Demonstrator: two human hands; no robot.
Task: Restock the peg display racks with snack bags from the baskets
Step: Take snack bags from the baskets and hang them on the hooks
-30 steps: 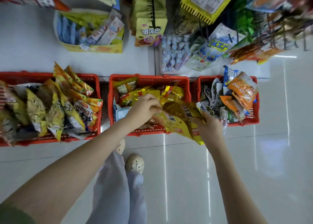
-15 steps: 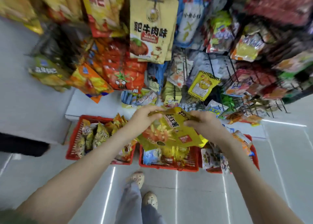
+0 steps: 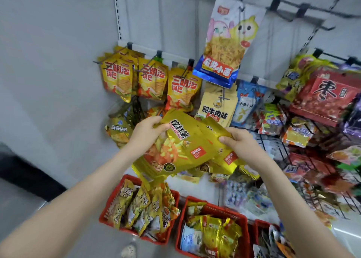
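Grips the upper left edge of a stack of gold snack bags [image 3: 181, 146] with the left hand [image 3: 145, 134], fingers curled round it. Pinches the stack's right edge with the right hand [image 3: 242, 142], thumb on the front. Holds the stack tilted before the peg rack [image 3: 175, 55], above three red baskets [image 3: 214, 206] of bags. Shows two printed fronts; cannot tell the full count. Behind, three rows of yellow bags [image 3: 152, 80] on pegs, one white-and-blue bag [image 3: 224, 42] higher up.
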